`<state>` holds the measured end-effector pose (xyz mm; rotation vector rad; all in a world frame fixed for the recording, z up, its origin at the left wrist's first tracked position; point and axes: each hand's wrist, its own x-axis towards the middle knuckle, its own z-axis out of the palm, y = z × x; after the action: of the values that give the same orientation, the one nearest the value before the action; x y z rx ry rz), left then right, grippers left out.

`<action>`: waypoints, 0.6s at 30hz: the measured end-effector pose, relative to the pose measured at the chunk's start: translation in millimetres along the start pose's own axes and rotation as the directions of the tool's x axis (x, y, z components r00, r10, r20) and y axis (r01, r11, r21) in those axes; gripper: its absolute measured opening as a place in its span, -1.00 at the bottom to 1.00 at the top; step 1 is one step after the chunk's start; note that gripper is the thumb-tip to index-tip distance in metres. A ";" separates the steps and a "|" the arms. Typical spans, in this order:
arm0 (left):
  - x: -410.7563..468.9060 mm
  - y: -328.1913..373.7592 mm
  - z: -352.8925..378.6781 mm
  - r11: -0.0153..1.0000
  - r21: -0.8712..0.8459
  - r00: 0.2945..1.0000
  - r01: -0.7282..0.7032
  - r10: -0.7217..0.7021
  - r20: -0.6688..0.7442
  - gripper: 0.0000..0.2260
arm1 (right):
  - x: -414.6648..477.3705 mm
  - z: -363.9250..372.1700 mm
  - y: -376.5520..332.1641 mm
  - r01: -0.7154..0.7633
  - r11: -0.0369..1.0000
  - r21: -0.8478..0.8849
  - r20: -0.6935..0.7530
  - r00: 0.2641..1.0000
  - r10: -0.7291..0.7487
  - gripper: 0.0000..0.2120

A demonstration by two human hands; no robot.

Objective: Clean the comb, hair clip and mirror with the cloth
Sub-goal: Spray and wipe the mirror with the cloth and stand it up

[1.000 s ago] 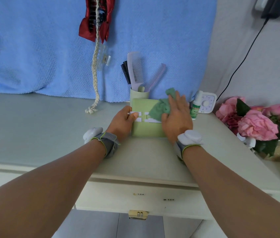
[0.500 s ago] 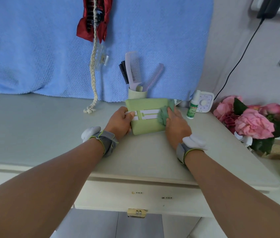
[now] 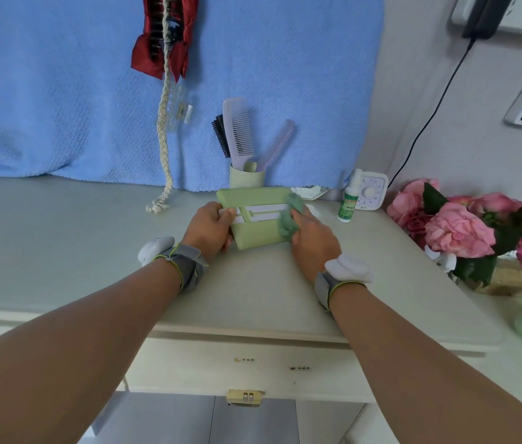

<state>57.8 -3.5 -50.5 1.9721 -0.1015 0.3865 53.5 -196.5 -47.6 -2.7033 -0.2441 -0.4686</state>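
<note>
At the middle of the tabletop's [image 3: 61,251] back edge, two hands hold a green mirror [image 3: 254,235].
A clear hair clip [image 3: 180,108] hangs on a braided cord [image 3: 163,133] against the blue towel [image 3: 61,91]. The left hand [image 3: 210,229] grips the mirror's left edge, thumb on its white strip. Behind the mirror, combs [image 3: 238,133] stand in a cup [image 3: 246,180] by the back edge. The right hand [image 3: 312,241] holds a bunched green cloth [image 3: 289,219], pressing it on the mirror's right edge. A spray bottle [image 3: 347,203], a white timer [image 3: 373,190] and pink flowers [image 3: 458,229] stand toward the right edge.
</note>
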 end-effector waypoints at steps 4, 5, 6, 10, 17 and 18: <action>5.3 -5.5 0.7 0.999 -0.045 1.000 0.010 -0.011 -0.018 -0.76 | -1.0 -5.7 10.0 -0.298 0.953 -0.052 -0.145 0.947 0.288 -0.66; 6.1 -7.6 1.0 0.999 -0.041 1.000 0.012 -0.013 -0.020 -0.74 | -2.7 -6.7 9.7 -0.357 0.934 -0.021 -0.192 0.918 0.346 -0.68; 6.7 -8.8 1.5 0.999 -0.032 1.000 0.012 -0.013 -0.022 -0.73 | -4.1 -7.8 8.9 -0.389 0.921 0.016 -0.240 0.893 0.381 -0.69; 5.2 -9.9 2.5 0.999 -0.046 1.000 -0.024 0.023 -0.001 -0.74 | -9.5 -11.4 6.6 -0.300 0.945 0.131 -0.291 0.900 0.326 -0.58; 1.9 -7.7 0.9 0.990 -0.098 0.994 -0.105 0.108 0.026 -0.89 | -5.9 -8.5 9.9 -0.261 0.946 0.194 -0.276 0.911 0.308 -0.64; 1.5 -6.8 1.2 0.988 -0.106 0.993 -0.112 0.116 0.026 -0.88 | -5.1 -7.9 10.9 -0.269 0.939 0.215 -0.274 0.906 0.323 -0.64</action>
<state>61.1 -1.6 -56.3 1.8748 -0.2510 0.4158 49.1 -210.1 -46.3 -2.3971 0.2039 -0.7249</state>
